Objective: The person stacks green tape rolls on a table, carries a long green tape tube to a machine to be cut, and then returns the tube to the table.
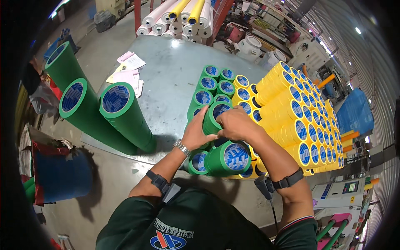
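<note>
Between my hands is a roll of green tape (211,120) with a blue-printed core. My left hand (194,132) curls round its left side. My right hand (236,125) grips its right edge, thumb and fingers bent. Under and beyond it, several more green rolls (203,97) stand in short stacks on the grey table (166,62). A thicker green stack (227,159) leans toward me just below my hands, its core facing up. Right of the green rolls, yellow tape rolls (287,108) are piled in many tall stacks. My hands partly hide the rolls beneath them.
At the table's left side stand tall green roll stacks (121,112). Paper slips (129,68) lie near the far left. A blue bin (62,173) stands on the floor at left. Beyond the table are long white and yellow rolls (179,18) on a rack.
</note>
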{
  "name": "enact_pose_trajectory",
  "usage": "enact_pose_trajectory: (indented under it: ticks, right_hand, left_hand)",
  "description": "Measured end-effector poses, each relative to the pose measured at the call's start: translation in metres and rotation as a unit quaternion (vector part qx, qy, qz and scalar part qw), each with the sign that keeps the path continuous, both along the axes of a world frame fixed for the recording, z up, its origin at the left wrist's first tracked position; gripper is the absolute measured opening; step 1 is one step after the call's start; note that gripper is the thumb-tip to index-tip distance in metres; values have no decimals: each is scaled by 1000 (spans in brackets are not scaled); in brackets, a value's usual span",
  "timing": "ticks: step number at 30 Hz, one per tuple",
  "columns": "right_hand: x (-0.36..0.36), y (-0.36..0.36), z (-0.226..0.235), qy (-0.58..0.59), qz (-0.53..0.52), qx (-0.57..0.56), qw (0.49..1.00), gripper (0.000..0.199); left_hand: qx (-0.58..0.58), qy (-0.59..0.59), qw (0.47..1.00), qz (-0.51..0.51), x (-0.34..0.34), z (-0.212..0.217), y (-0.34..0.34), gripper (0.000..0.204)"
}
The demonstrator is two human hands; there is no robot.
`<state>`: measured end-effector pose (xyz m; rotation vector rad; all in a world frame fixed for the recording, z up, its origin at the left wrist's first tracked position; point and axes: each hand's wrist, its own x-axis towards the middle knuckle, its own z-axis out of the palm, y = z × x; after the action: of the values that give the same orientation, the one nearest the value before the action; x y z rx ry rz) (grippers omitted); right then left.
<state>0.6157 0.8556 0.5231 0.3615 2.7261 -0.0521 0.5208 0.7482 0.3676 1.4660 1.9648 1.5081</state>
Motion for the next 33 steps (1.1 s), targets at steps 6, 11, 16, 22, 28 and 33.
enact_pose_trajectory:
  ticks: [6, 11, 16, 22, 28, 33]
  right_hand:
    - [6, 17, -14, 77, 10, -38, 996, 26]
    - [36, 24, 22, 286, -103, -231, 924, 22]
    - [98, -33, 63, 272, -23, -83, 959, 20]
    - [137, -72, 32, 225, -25, -51, 973, 25]
    - [142, -82, 20, 256, -30, 9, 966, 29]
    - [139, -84, 15, 287, -12, 12, 958, 30]
  left_hand:
    - [22, -23, 999, -26, -1, 1, 7, 108]
    - [20, -21, 999, -21, -1, 1, 9, 109]
    - [14, -85, 995, -48, -9, -25, 2, 116]
    - [-11, -43, 997, -57, -10, -44, 12, 116]
    - [-6, -51, 997, -60, -17, -38, 14, 106]
    - [34, -111, 990, -80, -20, -10, 15, 90]
